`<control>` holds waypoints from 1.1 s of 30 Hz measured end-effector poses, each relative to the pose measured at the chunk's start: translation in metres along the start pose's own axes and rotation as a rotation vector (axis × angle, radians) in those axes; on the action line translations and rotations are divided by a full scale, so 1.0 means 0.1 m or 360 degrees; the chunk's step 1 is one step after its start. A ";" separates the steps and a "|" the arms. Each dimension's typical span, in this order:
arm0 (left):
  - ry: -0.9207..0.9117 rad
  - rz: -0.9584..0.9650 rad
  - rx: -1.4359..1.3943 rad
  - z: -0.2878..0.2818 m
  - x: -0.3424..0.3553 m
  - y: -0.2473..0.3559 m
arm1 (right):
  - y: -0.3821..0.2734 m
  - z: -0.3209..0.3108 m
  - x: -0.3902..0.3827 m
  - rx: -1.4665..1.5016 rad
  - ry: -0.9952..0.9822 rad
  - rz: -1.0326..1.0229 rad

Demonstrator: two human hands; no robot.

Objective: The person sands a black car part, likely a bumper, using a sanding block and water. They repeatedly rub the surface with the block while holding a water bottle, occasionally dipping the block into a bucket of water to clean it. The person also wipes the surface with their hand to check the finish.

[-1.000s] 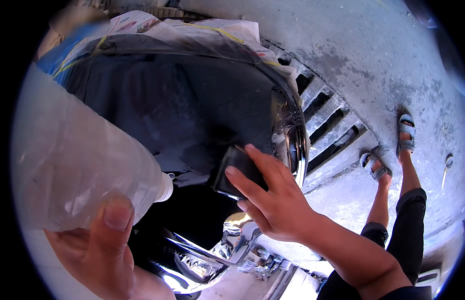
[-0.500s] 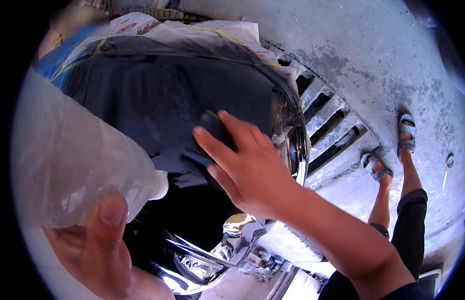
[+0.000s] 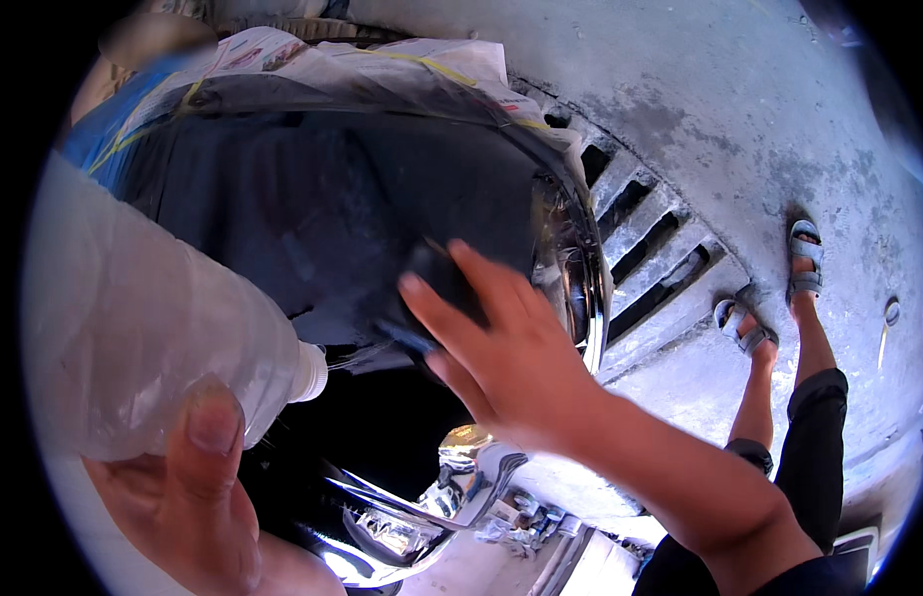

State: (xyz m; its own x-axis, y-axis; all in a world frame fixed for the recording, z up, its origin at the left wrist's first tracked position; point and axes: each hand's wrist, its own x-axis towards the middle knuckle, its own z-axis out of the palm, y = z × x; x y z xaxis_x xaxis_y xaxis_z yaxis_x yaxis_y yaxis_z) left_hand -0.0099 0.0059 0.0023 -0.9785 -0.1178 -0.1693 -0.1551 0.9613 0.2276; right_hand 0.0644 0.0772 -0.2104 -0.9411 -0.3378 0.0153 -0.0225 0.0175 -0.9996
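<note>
My left hand (image 3: 188, 487) is wrapped round a large translucent plastic bottle (image 3: 168, 328), thumb on its near side. The bottle lies tilted with its white cap (image 3: 311, 372) pointing right. Thin streaks of liquid shoot from the cap towards my right hand (image 3: 511, 348). Under the fingers of that hand is a dark pad (image 3: 443, 283) with a bluish lower edge, pressed on a matte dark car panel (image 3: 283, 199). The pad's exact kind is hard to make out, since the fingers cover much of it. Below, the panel is glossy black.
Newspaper sheets (image 3: 402, 65) with yellow tape border the panel's far edge. A chrome-trimmed lamp (image 3: 382, 531) sits near the bottom. On the right, a slotted drain grate (image 3: 645, 233) runs through the concrete floor (image 3: 700, 79). Two legs in dark rolled trousers (image 3: 809, 457) and grey sandals (image 3: 744, 328) stand there.
My right hand and the pad have shifted slightly right and down across the panel. Liquid streaks now show at the bottle's cap. The bottle has dipped a little.
</note>
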 end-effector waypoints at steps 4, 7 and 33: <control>-0.0030 -0.0021 -0.0042 0.03 0.03 0.02 | 0.00 -0.10 -0.31 0.0043 -0.0071 0.0043; -0.0020 -0.0005 -0.0044 -0.03 0.01 0.00 | 0.01 -0.06 0.04 -0.0031 0.0027 0.0015; 0.0065 -0.0020 0.0330 -0.04 -0.03 -0.07 | 0.16 -0.01 -0.03 -0.0039 0.0048 0.0142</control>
State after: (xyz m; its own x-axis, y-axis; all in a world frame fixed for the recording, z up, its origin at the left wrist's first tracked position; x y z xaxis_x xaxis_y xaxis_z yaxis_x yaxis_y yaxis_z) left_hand -0.0067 -0.0012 0.0054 -0.9821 -0.1359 -0.1308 -0.1400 0.9899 0.0230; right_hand 0.0662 0.0798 -0.2261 -0.9494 -0.3055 -0.0725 0.0538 0.0691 -0.9962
